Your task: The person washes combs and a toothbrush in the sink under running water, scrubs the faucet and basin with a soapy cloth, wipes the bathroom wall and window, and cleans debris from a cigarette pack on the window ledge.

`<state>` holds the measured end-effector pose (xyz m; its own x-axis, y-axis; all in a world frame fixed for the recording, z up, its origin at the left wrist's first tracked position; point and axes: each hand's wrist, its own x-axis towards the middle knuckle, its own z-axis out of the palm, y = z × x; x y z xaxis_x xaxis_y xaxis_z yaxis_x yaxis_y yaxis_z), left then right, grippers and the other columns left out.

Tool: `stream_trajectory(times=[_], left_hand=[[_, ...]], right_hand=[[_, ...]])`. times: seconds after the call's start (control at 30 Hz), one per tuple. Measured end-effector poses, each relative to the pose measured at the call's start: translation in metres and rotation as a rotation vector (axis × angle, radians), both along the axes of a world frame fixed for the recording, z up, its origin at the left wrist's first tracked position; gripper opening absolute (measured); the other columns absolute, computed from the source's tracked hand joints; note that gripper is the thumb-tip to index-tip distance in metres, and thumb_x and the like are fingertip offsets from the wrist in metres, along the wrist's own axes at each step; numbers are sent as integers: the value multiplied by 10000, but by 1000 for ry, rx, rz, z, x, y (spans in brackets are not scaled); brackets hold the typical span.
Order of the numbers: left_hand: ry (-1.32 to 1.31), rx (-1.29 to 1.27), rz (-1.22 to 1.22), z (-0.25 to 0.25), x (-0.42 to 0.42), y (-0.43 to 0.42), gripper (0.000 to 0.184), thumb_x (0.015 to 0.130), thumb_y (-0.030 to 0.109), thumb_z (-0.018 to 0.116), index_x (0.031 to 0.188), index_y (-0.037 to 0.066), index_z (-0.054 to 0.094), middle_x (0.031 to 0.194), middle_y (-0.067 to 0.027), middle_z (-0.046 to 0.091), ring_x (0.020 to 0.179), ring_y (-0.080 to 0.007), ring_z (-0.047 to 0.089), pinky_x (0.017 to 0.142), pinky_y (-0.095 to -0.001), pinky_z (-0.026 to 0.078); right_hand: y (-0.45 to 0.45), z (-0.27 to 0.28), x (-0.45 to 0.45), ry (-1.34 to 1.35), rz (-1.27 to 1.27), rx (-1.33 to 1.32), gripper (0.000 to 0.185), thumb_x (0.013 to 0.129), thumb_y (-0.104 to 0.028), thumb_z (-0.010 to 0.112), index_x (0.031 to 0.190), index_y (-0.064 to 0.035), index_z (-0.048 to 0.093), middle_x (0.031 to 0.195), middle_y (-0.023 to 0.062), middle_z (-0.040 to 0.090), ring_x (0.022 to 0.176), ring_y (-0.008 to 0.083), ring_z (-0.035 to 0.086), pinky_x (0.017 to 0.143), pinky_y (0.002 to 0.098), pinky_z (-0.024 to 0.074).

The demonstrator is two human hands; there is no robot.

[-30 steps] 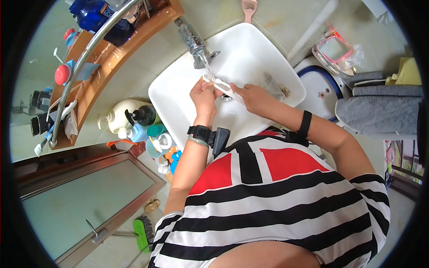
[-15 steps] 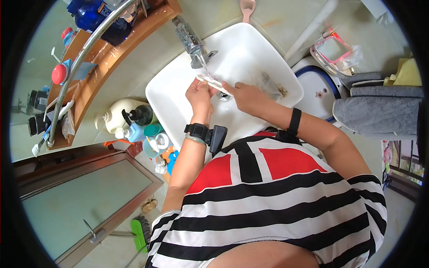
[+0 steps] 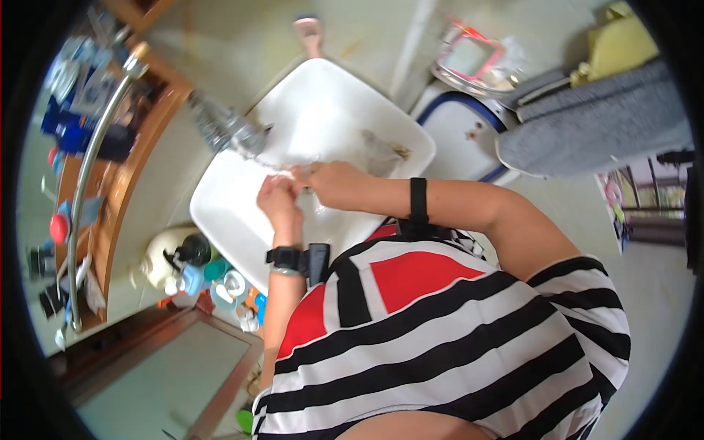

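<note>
Both my hands are over the white sink (image 3: 323, 99), close together below the faucet (image 3: 229, 130). My left hand (image 3: 277, 204) is closed, its fingertips pinched near the end of the spout. Meeting it from the right, my right hand (image 3: 339, 186) has its fingers curled and closed. Between them they hold a slim white object, now mostly hidden by the fingers and blurred; its kind does not show. Water runs from the spout onto the fingers. A crumpled translucent thing (image 3: 380, 152) with brownish bits lies on the sink's right side.
Left of the sink stand pump bottles (image 3: 167, 257) and small containers. A wooden shelf (image 3: 139, 158) with a metal rail runs along the left. A pink brush-like tool (image 3: 311, 37) lies behind the sink. Grey towels (image 3: 587, 121) hang at right beside a blue-rimmed basin (image 3: 455, 125).
The view has turned and shifted, so the sink appears further left. My hands have come closer together, and the white object, plainly visible before, is now largely covered by my fingers.
</note>
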<state>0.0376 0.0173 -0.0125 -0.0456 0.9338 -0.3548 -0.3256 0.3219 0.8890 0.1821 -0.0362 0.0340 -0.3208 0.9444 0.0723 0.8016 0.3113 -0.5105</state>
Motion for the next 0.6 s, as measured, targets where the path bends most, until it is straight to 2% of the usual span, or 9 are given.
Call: stream_trajectory(times=[0.07,0.13,0.23,0.27,0.3,0.37,0.47,0.53,0.6], left_hand=[[-55,13,17,13,-12,5,305,822,-110,471,1125,-99,503,961,-183,640,835,-271,669,642,-302,590],[-72,-31,-40,21,-16,8,345,850,-94,460,1195,-93,454,996,-187,636,876,-287,664,686,-321,590],[-36,-8,22,18,-6,4,403,866,-68,476,1263,-66,405,1002,-175,638,875,-253,660,684,-314,579],[22,-26,-5,10,-10,9,447,878,-37,500,1307,-34,375,1022,-158,635,853,-217,656,659,-291,561],[-86,-43,7,18,-5,7,428,893,4,518,1299,-16,386,991,-131,632,829,-198,645,666,-283,544],[-415,-158,25,12,-5,12,354,915,-6,454,1266,3,409,1026,-121,591,931,-221,608,814,-311,517],[-735,-273,-46,-2,-7,13,311,949,47,411,1253,46,476,965,-81,538,799,-181,517,714,-312,468],[-985,-282,-179,-7,-13,13,311,979,117,364,1254,29,479,921,-90,531,834,-202,517,764,-324,468],[-939,-277,-180,-1,-10,9,331,992,169,344,1264,35,476,909,-89,533,831,-202,518,768,-325,461]], right_hand=[[-17,22,9,-44,-38,-92,534,793,-36,491,1324,-71,449,906,206,596,793,371,604,699,433,498],[-21,28,18,-82,-36,-178,522,794,-42,494,1314,-71,464,898,213,598,793,373,605,703,433,498],[-14,9,24,-6,-24,-94,466,809,-64,512,1274,-79,523,823,213,604,731,383,606,695,448,488],[-5,-7,29,99,-66,93,431,826,-76,519,1255,-86,547,760,190,594,674,333,598,657,419,481],[0,-19,30,214,-101,277,396,843,-87,527,1236,-93,571,696,166,584,616,282,590,620,390,473],[-4,4,31,476,-294,-10,329,878,-108,530,1197,-109,609,591,118,539,540,143,476,542,315,418],[-9,15,27,488,-290,-287,312,897,-101,509,1191,-107,611,567,101,506,541,83,372,501,275,360],[-9,19,20,496,-265,-308,313,891,-99,512,1188,-112,612,572,111,510,528,87,386,500,279,366],[-12,20,17,495,-254,-330,315,886,-98,515,1184,-117,613,578,122,515,515,92,400,498,284,373]])
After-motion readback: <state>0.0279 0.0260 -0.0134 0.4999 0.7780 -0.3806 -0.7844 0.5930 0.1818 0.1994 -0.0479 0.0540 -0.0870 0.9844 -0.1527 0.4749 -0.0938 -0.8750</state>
